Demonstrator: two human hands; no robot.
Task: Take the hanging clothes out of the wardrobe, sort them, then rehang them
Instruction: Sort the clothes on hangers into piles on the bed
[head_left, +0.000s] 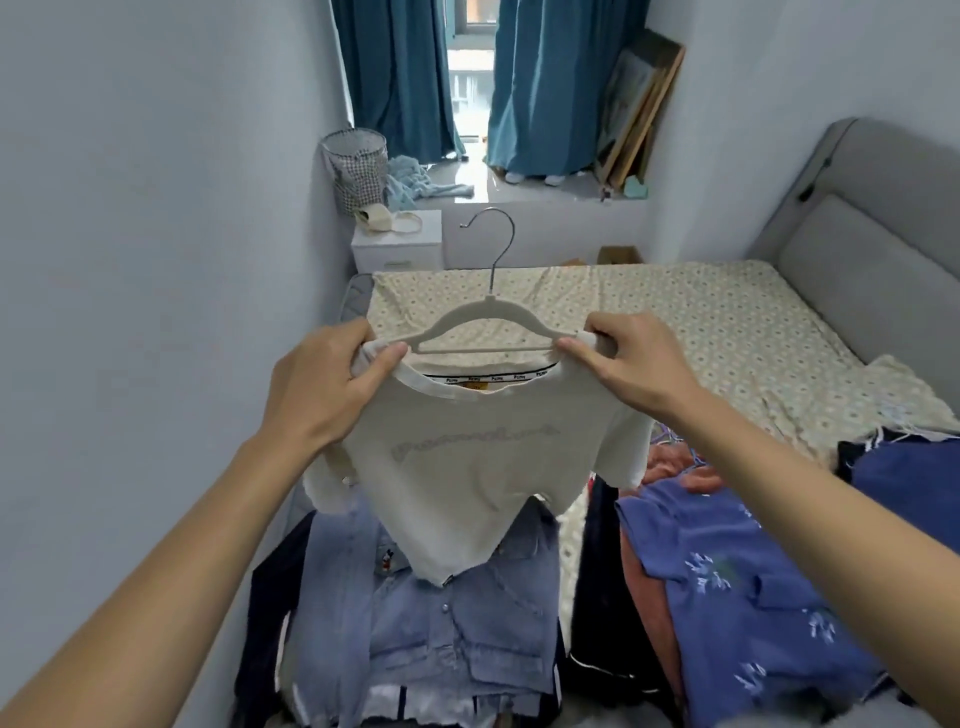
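Note:
A cream T-shirt (467, 467) with faint lettering hangs in the air on a pale hanger (488, 317) with a metal hook. My left hand (327, 384) pinches the shirt's left shoulder at the hanger's end. My right hand (634, 364) pinches the right shoulder at the other end. Below lie sorted clothes on the bed: a pile of blue denim shirts (457, 623) at the left, and a blue patterned garment (737, 587) over pink ones at the right.
The bed (675, 322) with a flowered sheet stretches ahead, its grey headboard (857, 218) at the right. A white nightstand (400, 244), a mesh basket (356, 166), blue curtains (545, 88) and leaning frames (639, 109) stand by the window. A wall is close at my left.

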